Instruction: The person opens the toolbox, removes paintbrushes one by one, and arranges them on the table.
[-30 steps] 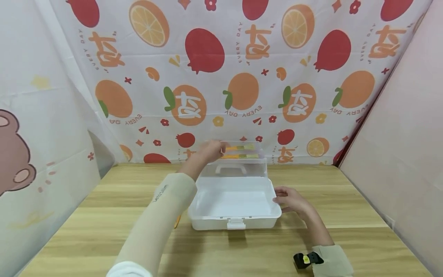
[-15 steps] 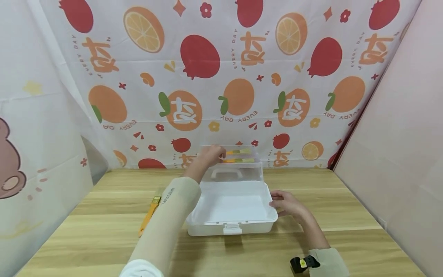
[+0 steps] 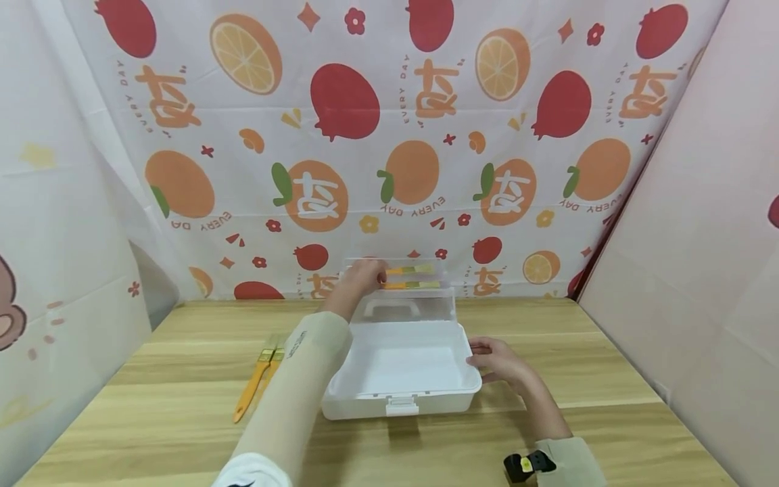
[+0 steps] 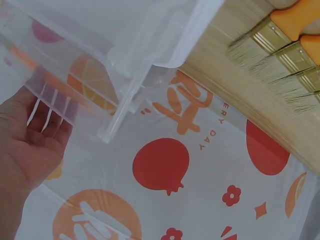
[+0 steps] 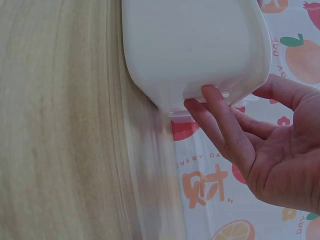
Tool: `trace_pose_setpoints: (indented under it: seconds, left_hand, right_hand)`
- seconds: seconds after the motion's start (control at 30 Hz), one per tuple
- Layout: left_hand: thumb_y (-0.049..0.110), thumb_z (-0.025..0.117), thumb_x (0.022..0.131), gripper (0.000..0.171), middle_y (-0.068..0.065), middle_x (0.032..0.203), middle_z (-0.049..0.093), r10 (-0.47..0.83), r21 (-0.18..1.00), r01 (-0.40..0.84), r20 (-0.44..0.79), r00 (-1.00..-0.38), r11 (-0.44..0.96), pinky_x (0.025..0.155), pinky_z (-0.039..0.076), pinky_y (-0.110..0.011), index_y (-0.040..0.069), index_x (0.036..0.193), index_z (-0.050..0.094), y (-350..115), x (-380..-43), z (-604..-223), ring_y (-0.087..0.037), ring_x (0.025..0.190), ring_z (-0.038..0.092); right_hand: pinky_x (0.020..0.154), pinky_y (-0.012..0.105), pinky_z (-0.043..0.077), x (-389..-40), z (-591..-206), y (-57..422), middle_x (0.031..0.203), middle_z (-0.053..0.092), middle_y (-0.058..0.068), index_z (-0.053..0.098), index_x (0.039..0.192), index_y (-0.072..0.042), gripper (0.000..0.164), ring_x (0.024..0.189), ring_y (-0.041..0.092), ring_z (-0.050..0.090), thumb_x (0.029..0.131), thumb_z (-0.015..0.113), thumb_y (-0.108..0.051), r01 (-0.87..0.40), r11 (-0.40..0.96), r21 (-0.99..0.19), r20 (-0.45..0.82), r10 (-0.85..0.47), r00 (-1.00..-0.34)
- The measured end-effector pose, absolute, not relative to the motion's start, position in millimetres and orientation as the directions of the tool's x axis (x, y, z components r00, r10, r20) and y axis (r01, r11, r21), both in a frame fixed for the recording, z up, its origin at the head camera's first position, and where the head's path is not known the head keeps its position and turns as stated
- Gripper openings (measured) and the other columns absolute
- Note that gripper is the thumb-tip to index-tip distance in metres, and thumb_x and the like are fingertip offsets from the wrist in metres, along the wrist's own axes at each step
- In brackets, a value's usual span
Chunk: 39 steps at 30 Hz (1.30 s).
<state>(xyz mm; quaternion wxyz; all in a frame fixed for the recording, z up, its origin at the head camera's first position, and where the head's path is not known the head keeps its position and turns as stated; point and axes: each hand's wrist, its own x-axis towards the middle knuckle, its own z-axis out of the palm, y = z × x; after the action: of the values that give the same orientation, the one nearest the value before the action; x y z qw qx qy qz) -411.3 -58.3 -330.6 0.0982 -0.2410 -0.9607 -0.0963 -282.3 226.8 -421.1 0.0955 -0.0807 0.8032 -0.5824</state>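
A white storage box [image 3: 353, 409] lies with its clear lid [image 3: 398, 312] raised at the back. A clear tray [image 3: 365, 261] stands folded up with the lid, holding paintbrushes [image 3: 416, 270] with orange handles. My left hand [image 3: 364, 276] grips the tray's left part; in the left wrist view its fingers [image 4: 55, 132] curl against the see-through plastic, thumb hidden. An orange handle shows through the tray, and whether the hand touches it is unclear. My right hand [image 3: 502, 360] steadies the box's right end, with fairly straight fingers [image 5: 227, 127] touching the outer wall in the right wrist view.
Several more paintbrushes [image 3: 252, 389] lie on the wooden table [image 3: 176, 392] left of the box, partly behind my left sleeve [image 3: 298, 385]. A fruit-printed curtain [image 3: 389, 115] hangs at the table's back edge. Plain cloth walls flank both sides.
The head view has shifted, so everything sits a little further left and lower, and more paintbrushes on the table come into sight. Both hands stay at the same parts of the box.
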Motion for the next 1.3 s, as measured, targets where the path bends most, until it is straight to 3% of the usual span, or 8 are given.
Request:
trace_pose_setpoints:
  seconds: [0.13, 0.37, 0.63, 0.8, 1.13, 1.3]
  left_hand:
    - [-0.005, 0.063, 0.081, 0.014, -0.005, 0.091, 0.065, 0.417, 0.150, 0.454, 0.225, -0.881, 0.878, 0.086, 0.043, -0.032, 0.006, 0.088, 0.070, -57.1, -409.2, -329.4, -0.021, 0.090, 0.056]
    - [-0.006, 0.060, 0.081, 0.022, -0.004, 0.115, 0.060, 0.382, 0.138, 0.412, 0.197, -0.903, 0.901, 0.089, 0.041, -0.033, 0.009, 0.091, 0.072, -53.4, -404.8, -329.3, -0.022, 0.096, 0.055]
    - [0.000, 0.064, 0.083, 0.013, -0.004, 0.102, 0.062, 0.390, 0.140, 0.423, 0.212, -0.896, 0.895, 0.083, 0.044, -0.033, 0.009, 0.090, 0.071, -54.0, -406.7, -329.6, -0.022, 0.086, 0.053]
    - [0.002, 0.066, 0.083, 0.013, -0.003, 0.098, 0.063, 0.417, 0.079, 0.441, 0.215, -0.883, 0.894, 0.083, 0.044, -0.032, 0.010, 0.092, 0.071, -55.3, -409.6, -329.4, -0.020, 0.084, 0.053]
    - [0.003, 0.066, 0.083, 0.016, -0.005, 0.108, 0.063, 0.413, 0.052, 0.432, 0.209, -0.886, 0.900, 0.086, 0.043, -0.034, 0.009, 0.097, 0.070, -58.0, -406.7, -325.5, -0.023, 0.088, 0.055]
    - [0.004, 0.064, 0.085, 0.022, -0.006, 0.116, 0.061, 0.422, 0.031, 0.435, 0.197, -0.885, 0.900, 0.088, 0.043, -0.037, 0.009, 0.106, 0.068, -58.1, -402.9, -320.1, -0.024, 0.098, 0.055]
  right_hand:
    - [0.069, 0.043, 0.052, -284.0, -421.9, 226.7, 0.116, 0.053, 0.021, 0.044, 0.126, 0.010, 0.047, 0.093, 0.026, 0.057, 0.085, 0.060, -0.007, -0.013, 0.306, -0.952, -0.061, -0.231, -0.971]
    - [0.068, 0.044, 0.052, -284.5, -422.9, 226.7, 0.114, 0.053, 0.020, 0.045, 0.125, 0.009, 0.046, 0.093, 0.027, 0.057, 0.085, 0.060, -0.007, -0.016, 0.310, -0.951, -0.060, -0.235, -0.970]
    - [0.069, 0.044, 0.052, -283.7, -418.9, 225.2, 0.116, 0.052, 0.022, 0.041, 0.127, 0.012, 0.048, 0.095, 0.027, 0.056, 0.087, 0.059, -0.008, -0.018, 0.307, -0.952, -0.061, -0.247, -0.967]
    - [0.069, 0.044, 0.052, -283.2, -416.5, 223.3, 0.117, 0.051, 0.023, 0.040, 0.128, 0.012, 0.048, 0.095, 0.027, 0.056, 0.087, 0.058, -0.008, -0.014, 0.304, -0.953, -0.065, -0.247, -0.967]
    - [0.069, 0.044, 0.052, -284.3, -417.2, 222.5, 0.116, 0.052, 0.022, 0.042, 0.126, 0.011, 0.047, 0.095, 0.027, 0.056, 0.086, 0.058, -0.007, -0.010, 0.307, -0.952, -0.066, -0.237, -0.969]
    - [0.070, 0.044, 0.052, -284.0, -417.2, 223.2, 0.116, 0.051, 0.022, 0.040, 0.127, 0.012, 0.047, 0.096, 0.027, 0.056, 0.087, 0.058, -0.006, -0.010, 0.302, -0.953, -0.066, -0.239, -0.969]
